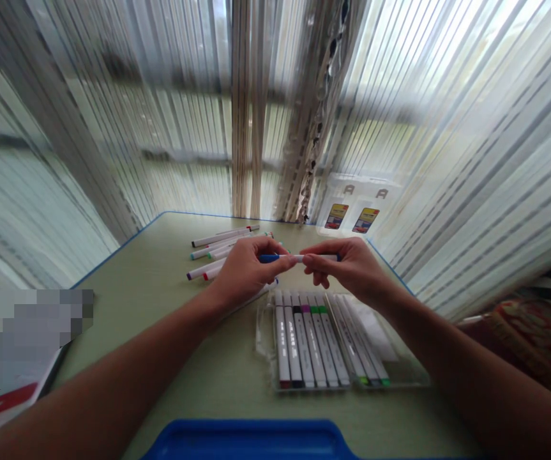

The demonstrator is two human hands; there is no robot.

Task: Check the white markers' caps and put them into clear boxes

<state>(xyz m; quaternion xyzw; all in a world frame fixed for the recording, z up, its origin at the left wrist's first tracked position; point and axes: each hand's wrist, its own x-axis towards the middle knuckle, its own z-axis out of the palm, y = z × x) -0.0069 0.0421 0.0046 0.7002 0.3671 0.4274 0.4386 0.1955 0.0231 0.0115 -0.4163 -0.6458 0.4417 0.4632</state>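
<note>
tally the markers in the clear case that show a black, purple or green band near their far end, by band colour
Black-banded marker: 1
Purple-banded marker: 1
Green-banded markers: 2
Total: 4

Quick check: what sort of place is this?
Probably a room at home: sheer curtains hang behind a pale green table with loose markers, and patterned fabric shows at right.
</note>
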